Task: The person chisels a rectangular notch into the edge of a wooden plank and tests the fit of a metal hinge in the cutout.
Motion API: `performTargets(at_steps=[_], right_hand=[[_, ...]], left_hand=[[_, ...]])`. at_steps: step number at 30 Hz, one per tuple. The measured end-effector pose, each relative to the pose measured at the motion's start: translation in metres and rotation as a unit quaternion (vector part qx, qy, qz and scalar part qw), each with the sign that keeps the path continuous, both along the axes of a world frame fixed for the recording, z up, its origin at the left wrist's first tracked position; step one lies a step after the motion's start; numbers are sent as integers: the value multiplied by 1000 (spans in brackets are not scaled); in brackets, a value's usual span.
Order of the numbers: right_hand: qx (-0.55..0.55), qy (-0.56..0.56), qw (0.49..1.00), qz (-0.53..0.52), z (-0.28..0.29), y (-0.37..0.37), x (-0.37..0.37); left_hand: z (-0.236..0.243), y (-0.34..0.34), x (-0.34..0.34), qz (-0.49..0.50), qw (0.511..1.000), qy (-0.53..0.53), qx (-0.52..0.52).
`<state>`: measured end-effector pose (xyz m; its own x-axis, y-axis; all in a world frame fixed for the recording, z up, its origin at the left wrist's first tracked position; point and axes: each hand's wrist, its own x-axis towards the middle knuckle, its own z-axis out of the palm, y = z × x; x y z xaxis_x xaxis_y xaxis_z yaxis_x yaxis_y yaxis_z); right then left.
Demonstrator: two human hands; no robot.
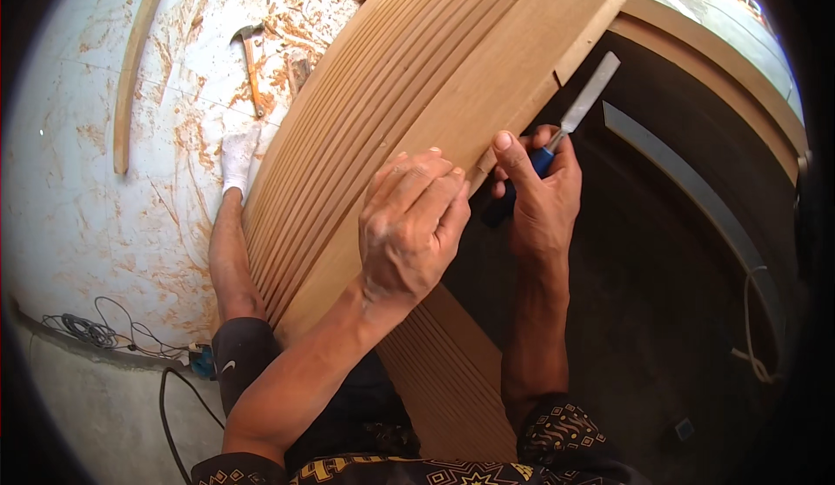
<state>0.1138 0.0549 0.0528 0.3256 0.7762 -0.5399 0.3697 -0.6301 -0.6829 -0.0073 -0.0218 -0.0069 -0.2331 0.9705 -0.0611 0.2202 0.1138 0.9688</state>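
Note:
A wooden slatted door panel [474,85] stretches diagonally before me, its plain edge board running toward the upper right. That edge has a shallow notch [558,79]. My right hand [544,189] grips the blue handle of a chisel [592,93] just right of the panel's edge. The steel blade points up and to the right, apart from the wood, and my thumb stands up off the handle. Above the panel's edge board is my left hand [410,215], fingers curled and pressed together. Its palm faces away, hiding whatever it may hold.
A hammer [251,72] lies among wood shavings on the pale floor at the left. Near it are a curved wooden strip [135,67] and my foot in a white sock [237,159]. Coiled cable [87,330] rests lower left. A long metal strip [696,180] lies right.

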Motion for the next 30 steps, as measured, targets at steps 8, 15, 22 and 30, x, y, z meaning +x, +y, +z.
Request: performTargets(at_steps=[8,15,22,30], right_hand=[[-3,-44,999,-5,-5,0,-11],[3,-62,998,3,-5,-4,-5],[-13,-10,999,-36,-1,-11,-4],[2,-54,999,6,-1,-16,-11]], left_hand=[[-15,-9,-6,2,986,-160,-36],[-28,-16,-12,-75,974,-209,-34],[-36,-16,-16,-128,974,-181,-54],[-47,-8,-26,-157,956,-231,-85]])
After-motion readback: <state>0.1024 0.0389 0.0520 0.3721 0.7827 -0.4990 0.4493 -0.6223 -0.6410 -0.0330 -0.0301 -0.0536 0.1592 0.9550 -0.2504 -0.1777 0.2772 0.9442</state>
